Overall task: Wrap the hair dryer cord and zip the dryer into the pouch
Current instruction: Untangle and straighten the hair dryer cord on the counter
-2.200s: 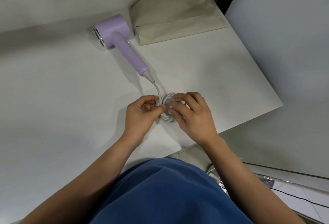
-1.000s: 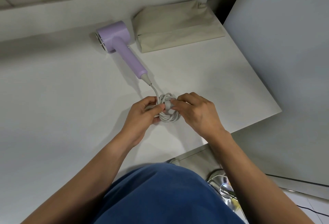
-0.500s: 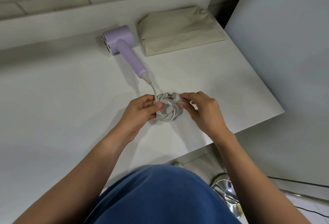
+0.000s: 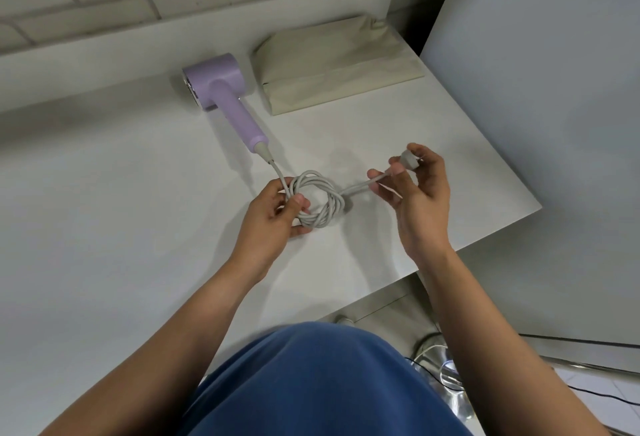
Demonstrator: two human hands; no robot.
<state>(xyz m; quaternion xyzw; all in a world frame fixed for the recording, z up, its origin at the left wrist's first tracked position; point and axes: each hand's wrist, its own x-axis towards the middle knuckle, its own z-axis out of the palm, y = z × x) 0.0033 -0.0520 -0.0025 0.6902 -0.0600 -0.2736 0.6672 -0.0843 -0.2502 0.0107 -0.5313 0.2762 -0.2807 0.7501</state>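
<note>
The left hand (image 4: 273,209) pinches the coiled cord (image 4: 317,202) just below the lilac hair dryer (image 4: 225,96) to keep the loops together. The right hand (image 4: 415,190) grasps the plug (image 4: 409,158), seemingly pulling the tail taut to lock the wrap. The beige pouch (image 4: 336,65) lies beside the dryer's head.

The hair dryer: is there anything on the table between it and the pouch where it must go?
Nothing visible stands between them. The hair dryer lies just left of the beige pouch, with only bare table in the gap. Its cord trails toward the person, held by the left hand and right hand.
</note>
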